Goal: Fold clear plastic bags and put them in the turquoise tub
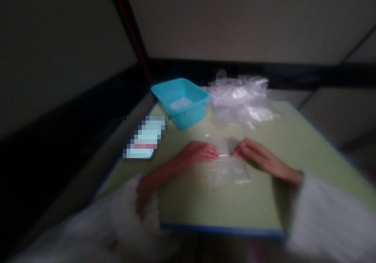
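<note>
One clear plastic bag [229, 173] lies spread between left hand [199, 152] and right hand [255, 152], fingers bunched at its sides; I can't tell whether either grip pinches it. Crumpled clear plastic [243, 100] sits heaped beyond, beside a turquoise basin [192, 116] holding something white [179, 103]. The green, blue-edged surface [188, 200] stands in a dim room.

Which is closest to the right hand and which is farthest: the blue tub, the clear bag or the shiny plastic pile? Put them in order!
From the right hand:
1. Clear bag, right at its fingers.
2. Plastic pile, beyond the hand.
3. Blue tub, farther left, at the back.
</note>
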Demonstrator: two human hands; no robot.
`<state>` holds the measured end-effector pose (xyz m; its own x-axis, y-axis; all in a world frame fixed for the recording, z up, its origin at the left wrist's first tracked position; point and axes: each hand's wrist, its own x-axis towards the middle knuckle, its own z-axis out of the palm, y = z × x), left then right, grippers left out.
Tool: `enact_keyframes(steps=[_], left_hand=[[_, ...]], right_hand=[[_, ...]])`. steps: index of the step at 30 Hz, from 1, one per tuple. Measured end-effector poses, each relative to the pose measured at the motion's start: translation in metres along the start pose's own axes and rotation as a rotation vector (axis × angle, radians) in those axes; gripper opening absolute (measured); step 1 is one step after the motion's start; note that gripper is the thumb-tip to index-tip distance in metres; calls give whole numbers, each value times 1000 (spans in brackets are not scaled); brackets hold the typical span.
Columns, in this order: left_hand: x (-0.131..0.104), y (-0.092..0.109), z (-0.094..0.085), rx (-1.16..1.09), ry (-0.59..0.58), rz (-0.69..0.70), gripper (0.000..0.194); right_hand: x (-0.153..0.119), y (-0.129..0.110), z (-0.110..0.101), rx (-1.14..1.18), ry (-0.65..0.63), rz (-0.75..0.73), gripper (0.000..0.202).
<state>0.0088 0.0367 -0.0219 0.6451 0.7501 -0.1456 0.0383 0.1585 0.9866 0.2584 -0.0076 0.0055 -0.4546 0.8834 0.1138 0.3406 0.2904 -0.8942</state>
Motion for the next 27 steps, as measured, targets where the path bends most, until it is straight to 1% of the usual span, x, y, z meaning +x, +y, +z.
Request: enact_keyframes(steps=[3, 7, 10, 12, 15, 18, 21, 24, 27], left_hand=[[-2, -1, -8, -56, -9, -19, 47], [-4, 4, -14, -82, 34, -70, 49], [-4, 8, -20, -57, 64, -101, 52], [-3, 9, -23, -26, 78, -96, 54], [-1, 10, -23, 16, 139, -25, 54], [-1, 11, -15, 9, 186, 51, 51], [-3, 11, -4, -26, 154, 71, 52], [-4, 9, 1, -33, 96, 37, 52], [-5, 7, 2, -31, 73, -12, 53]], right_hand=[[-2, -3, -5, 13, -3, 30, 31], [-4, -1, -11, 4, 6, 41, 33], [-5, 4, -13, -40, 1, 31, 33], [-6, 6, -14, -90, -4, -1, 33], [-7, 5, -13, -188, -21, -106, 30], [-11, -2, -14, -310, -107, -269, 24], [-18, -12, -16, -450, -233, -378, 23], [-24, -20, -18, -573, -326, -387, 23], [-27, -24, -17, -659, -373, -388, 21]])
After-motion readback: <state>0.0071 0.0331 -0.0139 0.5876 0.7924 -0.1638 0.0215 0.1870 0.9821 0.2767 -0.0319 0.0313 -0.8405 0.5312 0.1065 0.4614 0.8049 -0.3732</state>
